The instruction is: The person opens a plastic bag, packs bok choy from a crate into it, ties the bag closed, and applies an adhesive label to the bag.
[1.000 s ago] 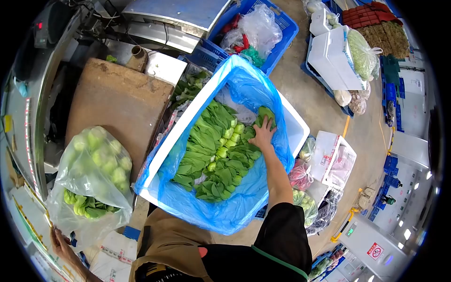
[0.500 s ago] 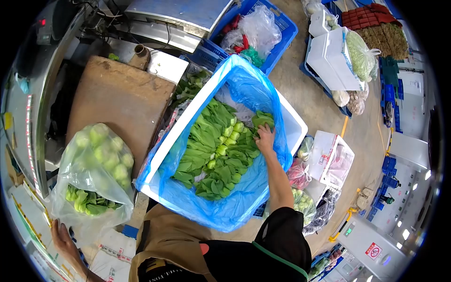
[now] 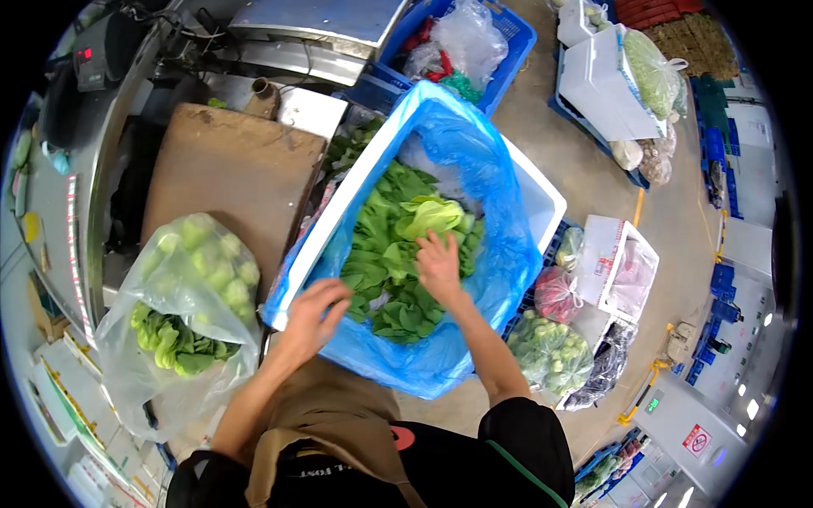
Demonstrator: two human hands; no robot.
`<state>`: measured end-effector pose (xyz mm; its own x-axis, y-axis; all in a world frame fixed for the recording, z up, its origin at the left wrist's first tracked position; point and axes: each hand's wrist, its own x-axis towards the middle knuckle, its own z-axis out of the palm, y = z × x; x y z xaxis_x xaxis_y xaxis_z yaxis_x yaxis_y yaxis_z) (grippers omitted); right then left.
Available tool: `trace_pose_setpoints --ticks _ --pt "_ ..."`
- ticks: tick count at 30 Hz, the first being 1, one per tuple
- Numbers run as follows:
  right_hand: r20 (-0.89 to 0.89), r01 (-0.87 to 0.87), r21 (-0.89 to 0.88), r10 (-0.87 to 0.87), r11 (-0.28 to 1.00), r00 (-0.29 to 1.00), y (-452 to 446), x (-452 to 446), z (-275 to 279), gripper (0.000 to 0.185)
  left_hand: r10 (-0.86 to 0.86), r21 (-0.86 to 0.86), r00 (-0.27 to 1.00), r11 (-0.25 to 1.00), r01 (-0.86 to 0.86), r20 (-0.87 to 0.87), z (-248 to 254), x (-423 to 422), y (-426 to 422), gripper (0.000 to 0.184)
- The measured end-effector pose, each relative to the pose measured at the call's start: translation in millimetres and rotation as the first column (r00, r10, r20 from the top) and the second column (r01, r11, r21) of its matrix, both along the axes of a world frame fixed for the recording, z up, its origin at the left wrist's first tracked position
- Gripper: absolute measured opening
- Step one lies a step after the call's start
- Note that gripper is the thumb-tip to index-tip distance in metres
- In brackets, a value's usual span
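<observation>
Left hand (image 3: 317, 317), fingers parted and lightly bent around nothing, is at the near rim of a rigid white foam box (image 3: 337, 218) lined with crinkled, glossy blue film (image 3: 501, 190). Inside, the right hand (image 3: 440, 267) has its fingers at the lower edge of a pale, smooth leafy head (image 3: 428, 217) lying on darker greens (image 3: 373, 258); whether they grip cannot be told. Left of the left hand, a cloudy, wrinkled plastic bag (image 3: 157, 398) holds bulbous pale-green stems (image 3: 222, 262).
</observation>
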<state>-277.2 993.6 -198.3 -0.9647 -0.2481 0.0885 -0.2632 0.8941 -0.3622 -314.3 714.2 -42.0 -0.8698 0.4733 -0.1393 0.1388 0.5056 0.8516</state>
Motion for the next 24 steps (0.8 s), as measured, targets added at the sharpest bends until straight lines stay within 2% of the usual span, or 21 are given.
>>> trace_pose_setpoints --ticks 2,4,7,8,9,10,12,14,17,20,21,24 --pt "0.088 -0.053 0.081 0.046 0.995 0.995 -45.6 13.4 -41.1 0.022 -0.005 0.049 0.961 0.999 -0.009 0.277 -40.9 6.7 18.5 0.015" --pt "0.203 -0.133 0.052 0.120 0.990 0.972 -75.1 12.6 -48.5 0.026 -0.028 0.072 0.950 0.997 0.006 0.312 -56.3 18.4 28.4 0.016" --pt "0.333 -0.088 -0.173 0.142 0.981 0.932 -74.6 -6.6 -35.4 0.035 -0.042 0.053 0.924 0.998 0.024 0.380 -59.8 25.2 21.3 0.017" --pt "0.433 -0.073 -0.234 0.171 0.969 0.885 -63.0 -17.7 -30.6 0.048 -0.042 0.041 0.915 0.999 0.028 0.402 -59.8 26.7 18.8 0.017" --pt "0.543 0.124 -0.424 0.142 0.897 0.828 -51.0 -31.1 -26.8 0.048 -0.037 -0.008 0.905 0.999 0.045 0.425 -61.5 27.9 14.2 0.018" --pt "0.646 0.331 -0.556 0.145 0.763 0.750 -37.2 -45.1 -27.2 0.048 -0.017 -0.008 0.906 1.000 0.022 0.423 -64.9 30.6 9.8 0.018" --pt "0.448 0.308 -0.438 -0.092 0.844 0.889 -3.3 -74.4 -45.6 0.046 0.031 -0.008 0.906 0.999 -0.031 0.422 -71.8 37.9 3.6 0.018" --pt "0.531 0.338 -0.346 -0.114 0.875 0.840 17.3 -96.3 -63.9 0.053 0.047 0.002 0.899 0.999 -0.053 0.435 -72.8 43.1 3.7 0.019" --pt "0.772 0.235 -0.274 0.067 0.933 0.632 32.1 -121.6 -76.1 0.067 0.050 0.011 0.891 0.998 -0.061 0.451 -72.5 40.4 12.1 0.019" --pt "0.897 0.157 -0.191 0.108 0.969 0.428 37.8 -137.6 -75.5 0.080 0.046 0.029 0.846 0.997 -0.072 0.531 -75.8 36.0 23.3 0.020" --pt "0.868 0.181 -0.198 0.087 0.963 0.489 37.5 -128.7 -82.1 0.086 0.042 0.038 0.825 0.996 -0.077 0.563 -79.2 34.0 28.2 0.020" --pt "0.807 0.334 -0.245 0.000 0.910 0.591 33.5 -108.6 -83.9 0.078 0.044 0.160 0.644 0.953 -0.256 0.764 -102.2 31.8 49.6 0.023"
